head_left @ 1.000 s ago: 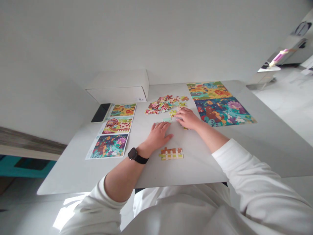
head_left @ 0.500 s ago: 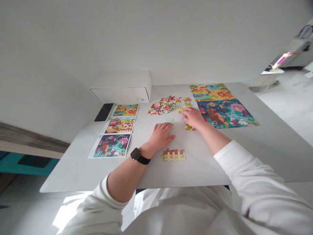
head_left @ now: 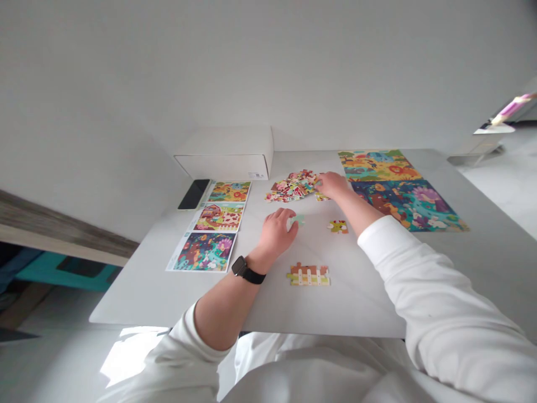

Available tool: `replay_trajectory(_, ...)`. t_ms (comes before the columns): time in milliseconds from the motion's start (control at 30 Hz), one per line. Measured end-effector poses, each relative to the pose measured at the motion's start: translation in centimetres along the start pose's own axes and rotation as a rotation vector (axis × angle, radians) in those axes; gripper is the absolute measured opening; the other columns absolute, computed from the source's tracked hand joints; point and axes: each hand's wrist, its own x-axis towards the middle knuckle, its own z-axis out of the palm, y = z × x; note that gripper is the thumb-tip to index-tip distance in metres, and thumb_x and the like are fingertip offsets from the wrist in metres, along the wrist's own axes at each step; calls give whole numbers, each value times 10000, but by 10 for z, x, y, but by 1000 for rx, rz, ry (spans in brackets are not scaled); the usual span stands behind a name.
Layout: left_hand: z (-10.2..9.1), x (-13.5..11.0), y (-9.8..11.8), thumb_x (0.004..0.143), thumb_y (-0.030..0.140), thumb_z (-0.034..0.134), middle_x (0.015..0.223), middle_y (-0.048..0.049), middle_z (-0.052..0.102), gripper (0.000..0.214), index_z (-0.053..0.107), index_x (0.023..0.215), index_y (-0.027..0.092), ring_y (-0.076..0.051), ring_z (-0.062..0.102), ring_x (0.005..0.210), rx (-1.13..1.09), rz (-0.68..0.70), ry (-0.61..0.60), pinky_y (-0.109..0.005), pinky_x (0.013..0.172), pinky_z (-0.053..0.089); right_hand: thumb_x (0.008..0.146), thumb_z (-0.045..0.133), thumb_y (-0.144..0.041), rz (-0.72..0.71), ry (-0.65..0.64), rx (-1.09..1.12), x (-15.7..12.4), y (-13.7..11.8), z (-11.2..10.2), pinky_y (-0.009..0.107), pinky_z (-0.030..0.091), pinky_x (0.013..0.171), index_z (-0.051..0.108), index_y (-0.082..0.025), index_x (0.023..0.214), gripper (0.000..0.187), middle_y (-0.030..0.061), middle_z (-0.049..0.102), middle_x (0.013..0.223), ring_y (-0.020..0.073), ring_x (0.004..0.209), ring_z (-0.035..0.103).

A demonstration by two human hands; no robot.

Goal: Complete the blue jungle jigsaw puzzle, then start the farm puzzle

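My left hand (head_left: 277, 234), with a dark watch on its wrist, curls its thumb and fingers round a pale green puzzle piece (head_left: 297, 219) just above the table. At the right edge of the puzzle-piece pile (head_left: 291, 187), my right hand (head_left: 334, 185) has its fingers bent together among the pieces. What its fingertips hold, if anything, is hidden. A few yellow-green pieces (head_left: 322, 197) lie under that hand. Nearer to me is a small green and brown joined section (head_left: 338, 226). Closest lies a joined strip with a white fence (head_left: 309, 275).
On the left lie a picture sheet (head_left: 201, 252) with three scenes and a black phone (head_left: 194, 194). A white box (head_left: 226, 167) stands at the back. Two colourful puzzle pictures, a safari scene (head_left: 377, 165) and a dark blue one (head_left: 419, 204), lie on the right.
My left fingers have gone from lying flat to curling round the pale green piece. The right hand has moved off the yellow-green pieces, back towards the pile. The camera view has shifted.
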Motion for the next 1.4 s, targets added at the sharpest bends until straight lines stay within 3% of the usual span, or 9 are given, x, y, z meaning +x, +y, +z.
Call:
replay_trajectory(100, 0, 2, -6, 985, 203, 617, 1141, -87, 754, 145, 667, 1119, 228, -258, 718, 1083, -28, -33, 46, -430, 1010, 561, 945, 754, -447, 47, -60, -9, 13, -1, 2, 432, 587, 1003, 798, -230, 1335, 448, 187, 774, 1346, 347, 1220, 743)
replay_trajectory(300, 1, 3, -5, 974, 157, 593, 981, -55, 745, 81, 631, 959, 227, -221, 710, 957, -80, 6, 81, -379, 916, 557, 859, 852, -312, 62, -140, 17, 28, 6, -1, 413, 586, 1004, 802, -173, 1319, 483, 206, 795, 1302, 353, 1203, 761)
replay_trajectory(433, -1, 3, -2, 972, 156, 588, 956, -57, 739, 89, 627, 941, 230, -217, 709, 940, -92, 8, 91, -373, 911, 560, 828, 882, -325, 58, -193, 37, 32, 13, -5, 376, 579, 963, 844, -205, 1224, 416, 145, 830, 1209, 332, 1132, 778)
replay_trajectory(600, 2, 3, -4, 970, 165, 605, 978, -51, 741, 82, 643, 985, 236, -222, 713, 971, -91, 3, 69, -382, 927, 565, 773, 920, -307, 92, -157, 107, 29, 20, -5, 334, 575, 903, 867, -231, 1125, 364, 92, 849, 1105, 302, 1068, 778)
replay_trajectory(800, 3, 2, -5, 984, 195, 616, 1042, -60, 751, 110, 667, 1074, 236, -238, 711, 1026, -50, -7, 51, -410, 969, 561, 849, 789, -188, 141, -4, 293, 6, 33, -7, 342, 575, 921, 828, -194, 1116, 270, 106, 834, 1120, 255, 990, 766)
replay_trajectory(933, 1, 1, -4, 974, 170, 600, 1102, -79, 755, 187, 674, 1134, 233, -262, 709, 1073, -12, -10, 16, -447, 1014, 556, 869, 820, -250, 162, 20, 636, -15, 47, -13, 314, 574, 800, 767, -176, 1041, 195, 71, 797, 989, 188, 793, 711)
replay_trajectory(1067, 2, 2, -7, 941, 114, 586, 1145, -85, 744, 293, 660, 1198, 233, -267, 700, 1106, -2, -9, 13, -457, 1047, 555, 839, 895, -423, 92, 3, 1043, -50, 61, -13, 277, 544, 682, 682, -209, 959, 325, 18, 715, 882, 150, 708, 647)
replay_trajectory(1300, 6, 4, -16, 908, 102, 620, 1184, -95, 739, 377, 647, 1265, 223, -282, 695, 1133, -7, -17, 5, -470, 1070, 554, 687, 937, -571, 120, -54, 1476, -107, 80, -9, 242, 529, 604, 641, -260, 979, 520, -47, 631, 806, 130, 664, 649)
replay_trajectory(1400, 11, 5, -20, 902, 123, 649, 1171, -94, 746, 366, 662, 1253, 224, -288, 701, 1127, -5, -22, 6, -472, 1070, 555, 639, 958, -593, 112, 47, 1521, -112, 83, -5, 241, 542, 595, 668, -277, 1025, 577, -60, 629, 797, 121, 637, 647)
